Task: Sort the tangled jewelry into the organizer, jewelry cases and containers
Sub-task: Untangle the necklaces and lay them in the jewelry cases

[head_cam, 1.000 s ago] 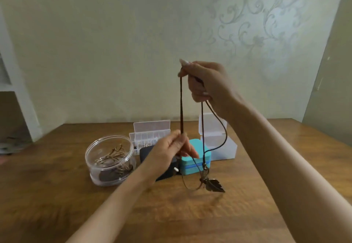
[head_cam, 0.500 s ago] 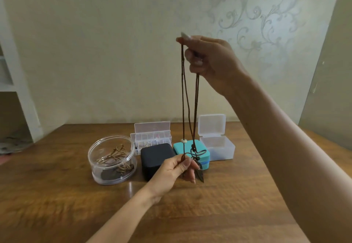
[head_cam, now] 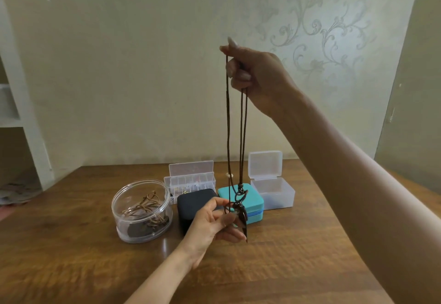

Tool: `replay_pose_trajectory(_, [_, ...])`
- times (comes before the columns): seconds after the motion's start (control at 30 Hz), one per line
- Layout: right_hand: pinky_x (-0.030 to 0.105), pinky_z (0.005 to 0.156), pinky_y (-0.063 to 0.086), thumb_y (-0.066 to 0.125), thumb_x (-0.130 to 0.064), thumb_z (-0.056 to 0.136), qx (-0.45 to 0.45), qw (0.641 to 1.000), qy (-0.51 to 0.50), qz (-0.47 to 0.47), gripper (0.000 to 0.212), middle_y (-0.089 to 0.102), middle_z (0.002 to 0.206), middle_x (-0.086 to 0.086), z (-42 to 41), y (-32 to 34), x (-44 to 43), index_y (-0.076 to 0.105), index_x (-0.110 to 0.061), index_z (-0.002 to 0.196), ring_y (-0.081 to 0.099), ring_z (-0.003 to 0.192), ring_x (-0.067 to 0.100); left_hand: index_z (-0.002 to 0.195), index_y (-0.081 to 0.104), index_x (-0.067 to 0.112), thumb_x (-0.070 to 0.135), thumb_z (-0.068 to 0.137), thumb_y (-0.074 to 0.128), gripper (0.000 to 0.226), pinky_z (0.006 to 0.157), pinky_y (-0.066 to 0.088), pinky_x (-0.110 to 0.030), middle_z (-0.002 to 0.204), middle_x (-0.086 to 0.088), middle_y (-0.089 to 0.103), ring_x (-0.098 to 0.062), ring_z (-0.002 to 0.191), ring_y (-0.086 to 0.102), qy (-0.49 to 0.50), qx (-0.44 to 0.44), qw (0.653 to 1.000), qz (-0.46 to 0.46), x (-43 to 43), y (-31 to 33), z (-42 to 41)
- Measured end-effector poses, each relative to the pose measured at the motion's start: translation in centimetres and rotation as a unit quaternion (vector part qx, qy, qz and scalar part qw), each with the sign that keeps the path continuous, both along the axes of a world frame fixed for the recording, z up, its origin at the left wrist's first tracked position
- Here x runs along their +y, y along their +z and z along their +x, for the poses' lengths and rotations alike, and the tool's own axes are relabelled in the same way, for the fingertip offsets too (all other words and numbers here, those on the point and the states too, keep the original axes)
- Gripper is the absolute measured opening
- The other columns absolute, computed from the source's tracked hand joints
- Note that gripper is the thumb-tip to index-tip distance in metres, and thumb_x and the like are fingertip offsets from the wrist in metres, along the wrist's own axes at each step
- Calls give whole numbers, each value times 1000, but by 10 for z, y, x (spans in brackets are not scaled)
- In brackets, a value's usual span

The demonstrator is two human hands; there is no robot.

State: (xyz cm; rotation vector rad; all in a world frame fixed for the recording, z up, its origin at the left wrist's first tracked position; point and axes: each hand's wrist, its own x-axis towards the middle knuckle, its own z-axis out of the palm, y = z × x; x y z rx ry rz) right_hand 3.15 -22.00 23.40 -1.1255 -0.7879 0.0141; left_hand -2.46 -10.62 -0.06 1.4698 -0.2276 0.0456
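Note:
A brown cord necklace [head_cam: 228, 122] hangs straight down from my right hand [head_cam: 253, 74], which pinches its top high above the table. Near the bottom my left hand [head_cam: 212, 220] pinches the cord beside the dark leaf pendant [head_cam: 244, 220], just above the table. A small white bead [head_cam: 229, 175] sits on the cord. Behind stand a round clear container [head_cam: 142, 210] with tangled brown cords, a clear compartment organizer [head_cam: 189, 180] with its lid up, a black jewelry case [head_cam: 194, 208], a teal jewelry case [head_cam: 253, 200] and an open clear box [head_cam: 272, 189].
The wooden table [head_cam: 298, 256] runs to a pale wall at the back. A white shelf unit [head_cam: 21, 117] stands at the left. A wall corner [head_cam: 410, 89] rises at the right.
My right hand has lifted the cord higher and it now hangs straight. My left hand has slid down the cord to the pendant end.

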Motion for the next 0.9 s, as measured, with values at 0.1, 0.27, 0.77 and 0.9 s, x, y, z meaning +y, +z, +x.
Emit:
replay_pose_trajectory(0.1, [16,36,23,45,-15,99,5,1000,24,-6,21,46,42,3,-2,1,2,57,2,99,27,34,6,113,51,4,23,79,59,39,53,52,-26,76,-15,70,-23,59,67,-3,-10,1000,7,-2,1,0])
replay_pose_trajectory(0.27, [17,37,29,38,-6,98,-6,998,46,-40,27,48,43,4,-10,4,1,49,4,121,30,36,7,110,55,8,25,81,54,34,51,50,-26,68,-14,67,-22,53,63,17,-45,999,1,-1,10,-1])
replay_pose_trajectory(0.77, [18,37,22,49,-23,99,-68,996,-6,-58,29,42,63,13,-13,14,1,58,-4,78,27,32,6,86,57,7,24,87,54,18,39,36,-15,61,-3,65,-9,42,52,81,-64,992,73,4,9,2])
replay_pose_trajectory(0.9, [18,42,33,52,-22,97,-64,997,-2,-32,26,51,52,4,-10,18,-2,61,-4,81,37,42,8,85,58,5,16,89,55,12,43,40,-16,64,-3,64,-6,48,57,77,-76,985,132,6,2,2])
